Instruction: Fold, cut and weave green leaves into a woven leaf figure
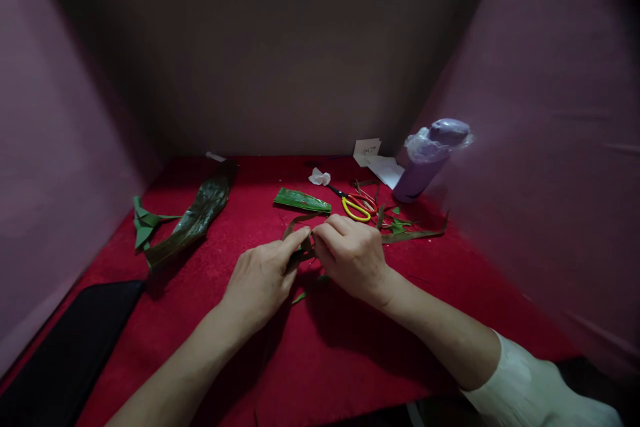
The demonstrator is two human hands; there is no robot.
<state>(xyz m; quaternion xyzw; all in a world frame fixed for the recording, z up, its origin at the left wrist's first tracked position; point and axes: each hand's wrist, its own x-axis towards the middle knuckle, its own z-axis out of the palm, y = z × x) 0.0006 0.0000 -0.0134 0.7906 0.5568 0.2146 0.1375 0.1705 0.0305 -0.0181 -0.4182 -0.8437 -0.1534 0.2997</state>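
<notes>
Over the middle of the red cloth, my left hand [267, 275] and my right hand [351, 255] meet at the fingertips. Both are closed on a narrow dark green leaf strip [295, 222], which loops up behind the fingers. How the strip is folded between them is mostly hidden. Just beyond my hands lies a cut piece of green leaf [301, 200]. Scissors [356, 205] with one red and one yellow handle rest behind my right hand. A thin leaf scrap [306, 293] lies below my fingers.
On the left are a long dark leaf [200, 213] and a folded green leaf shape [146, 221]. A black flat case [75, 340] lies front left. A purple container [421, 173] with a plastic bag, white cards [384, 170], crumpled tissue [319, 177] and leaf scraps [400, 225] occupy the right and back.
</notes>
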